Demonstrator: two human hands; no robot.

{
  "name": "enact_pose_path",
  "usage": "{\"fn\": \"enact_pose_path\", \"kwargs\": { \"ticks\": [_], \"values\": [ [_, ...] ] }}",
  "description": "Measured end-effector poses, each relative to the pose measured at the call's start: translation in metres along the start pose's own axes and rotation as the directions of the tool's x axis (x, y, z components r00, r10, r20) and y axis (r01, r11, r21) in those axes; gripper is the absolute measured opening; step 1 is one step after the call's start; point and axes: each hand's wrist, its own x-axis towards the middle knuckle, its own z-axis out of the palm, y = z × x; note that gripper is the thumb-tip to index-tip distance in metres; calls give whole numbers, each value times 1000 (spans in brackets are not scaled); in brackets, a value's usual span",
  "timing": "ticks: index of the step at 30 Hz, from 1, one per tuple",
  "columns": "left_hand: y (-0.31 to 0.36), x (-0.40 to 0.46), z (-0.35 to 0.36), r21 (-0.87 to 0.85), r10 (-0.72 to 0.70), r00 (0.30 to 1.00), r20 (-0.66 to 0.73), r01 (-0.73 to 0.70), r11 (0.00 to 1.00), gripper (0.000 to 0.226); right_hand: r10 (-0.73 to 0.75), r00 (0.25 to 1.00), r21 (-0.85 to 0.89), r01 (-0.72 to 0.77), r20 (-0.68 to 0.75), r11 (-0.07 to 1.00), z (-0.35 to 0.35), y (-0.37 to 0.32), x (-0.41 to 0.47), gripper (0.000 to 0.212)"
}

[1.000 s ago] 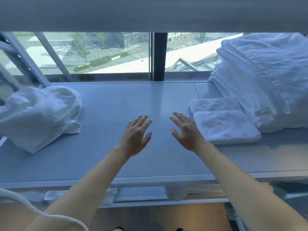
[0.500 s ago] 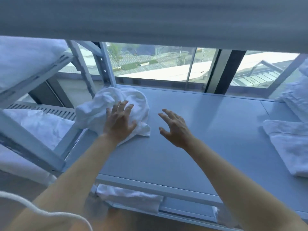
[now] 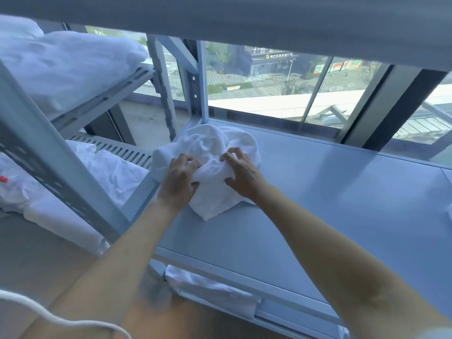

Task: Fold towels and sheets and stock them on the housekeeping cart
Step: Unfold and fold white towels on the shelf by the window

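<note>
Grey-blue shelf (image 3: 330,211) of metal rack, flat, smooth, fills centre and right of view; window directly behind far edge. Crumpled white towel (image 3: 215,148) lies on it at far-left corner, about 11 o'clock from shelf centre, just beside corner upright. Towel bunched, not folded; one loose corner points toward 6 o'clock. Left hand (image 3: 179,179) and right hand (image 3: 242,174) both grip near side of towel, fingers curled into cloth. White cloth edge (image 3: 449,211) at 3 o'clock, cut off by frame.
</note>
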Motion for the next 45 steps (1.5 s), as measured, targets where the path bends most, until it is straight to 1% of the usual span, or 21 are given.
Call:
{"fn": "enact_pose_path", "kwargs": {
  "ticks": [3, 6, 9, 12, 17, 21, 24, 27, 28, 30, 32, 33, 34, 35, 37, 41, 42, 45],
  "values": [
    [7, 6, -6, -4, 71, 995, -68, -72, 997, 31, -30, 997, -11, 30, -68, 1000, -4, 1, -5, 50],
    [21, 17, -17, -11, 135, 979, -152, -138, 990, 30, -56, 983, -21, 53, -174, 998, -24, 1, -10, 46],
    [43, 33, -31, -14, 180, 960, -214, -188, 982, 32, -90, 950, -45, 80, -299, 996, -56, 1, -16, 42],
    [74, 50, -42, 5, 248, 928, -277, -257, 966, 27, -104, 911, -66, 84, -400, 994, -91, 4, -27, 39],
    [141, 67, -44, -25, 343, 863, -371, -378, 925, 16, -82, 838, -107, 28, -539, 994, -149, 21, -64, 35],
    [201, 66, -27, -117, 395, 833, -387, -469, 875, 18, -57, 809, -153, -41, -585, 987, -184, 47, -121, 37],
    [246, 54, 2, -215, 427, 834, -350, -515, 830, 20, 7, 817, -179, -135, -576, 974, -200, 72, -178, 38],
    [280, 28, 45, -301, 489, 841, -233, -540, 786, 18, 89, 847, -209, -229, -524, 951, -198, 97, -242, 39],
    [287, 17, 61, -329, 506, 846, -167, -532, 781, 19, 127, 861, -213, -261, -493, 942, -192, 105, -263, 40],
    [294, -6, 93, -359, 534, 845, 18, -493, 793, 29, 243, 883, -203, -344, -401, 917, -174, 121, -303, 44],
    [294, -30, 120, -348, 540, 810, 228, -451, 822, 39, 370, 895, -178, -418, -248, 891, -151, 134, -336, 50],
    [294, -41, 130, -335, 529, 788, 316, -429, 839, 41, 412, 896, -166, -437, -166, 884, -141, 139, -348, 52],
    [293, -51, 138, -319, 513, 771, 377, -412, 853, 41, 436, 894, -152, -447, -101, 882, -133, 141, -358, 54],
    [293, -59, 143, -303, 500, 764, 408, -403, 864, 41, 448, 892, -138, -452, -60, 881, -129, 142, -364, 55],
    [292, -66, 146, -287, 481, 771, 417, -391, 875, 41, 454, 891, -123, -452, -15, 884, -130, 143, -366, 57],
    [295, -61, 134, -285, 491, 783, 381, -406, 868, 38, 467, 878, -178, -446, 103, 877, -158, 140, -345, 62],
    [295, -60, 129, -291, 496, 786, 369, -408, 865, 34, 474, 877, -159, -458, 83, 875, -166, 139, -335, 61],
    [291, -67, 119, -302, 522, 778, 348, -434, 849, 20, 448, 889, -47, -453, -90, 890, -176, 139, -299, 48]
  ]
}}
